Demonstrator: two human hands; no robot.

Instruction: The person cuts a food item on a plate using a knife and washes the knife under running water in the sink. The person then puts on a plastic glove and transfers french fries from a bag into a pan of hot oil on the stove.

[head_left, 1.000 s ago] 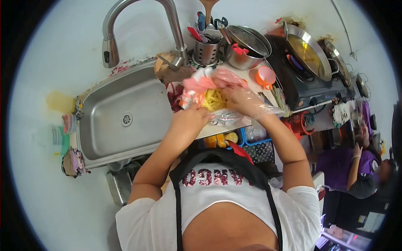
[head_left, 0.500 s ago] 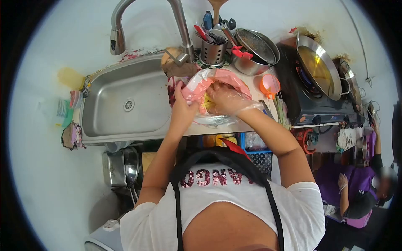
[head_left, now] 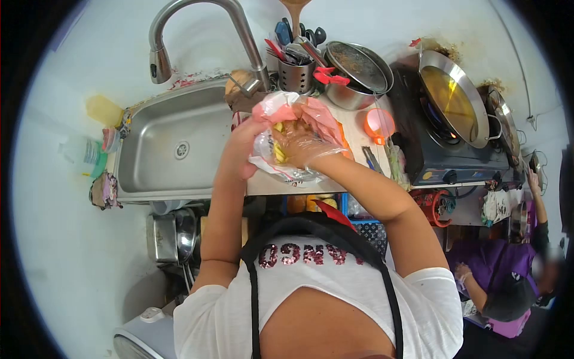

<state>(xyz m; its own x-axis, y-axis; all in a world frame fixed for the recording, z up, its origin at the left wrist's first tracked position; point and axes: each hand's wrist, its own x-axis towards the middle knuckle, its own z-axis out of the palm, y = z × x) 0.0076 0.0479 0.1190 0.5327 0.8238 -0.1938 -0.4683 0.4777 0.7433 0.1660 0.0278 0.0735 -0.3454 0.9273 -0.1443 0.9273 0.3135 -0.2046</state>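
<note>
My left hand [head_left: 245, 142] is closed on the left side of a pink and white plastic bag [head_left: 323, 119] that stands with its mouth open on the counter by the sink. Inside it lie yellow food pieces [head_left: 279, 145]; their exact kind is unclear. My right hand [head_left: 296, 143], in a clear plastic glove, reaches into the bag with curled fingers against these pieces. The bag and the food partly hide its fingertips. To the right of the bag, an orange cup [head_left: 379, 124] and dark-handled tongs [head_left: 371, 159] rest on the counter.
Left is a steel sink [head_left: 143, 152] under a curved faucet [head_left: 254, 45]. Behind the bag stand a utensil holder [head_left: 296, 76] and a steel pot [head_left: 353, 96]. A pan of yellow oil [head_left: 451, 99] sits over a burner flame at right. Another person [head_left: 493, 269] works at lower right.
My left hand has shifted left and up along the bag's side, turning it and opening its mouth wider. My right hand has moved slightly left within the bag. The view has shifted a little.
</note>
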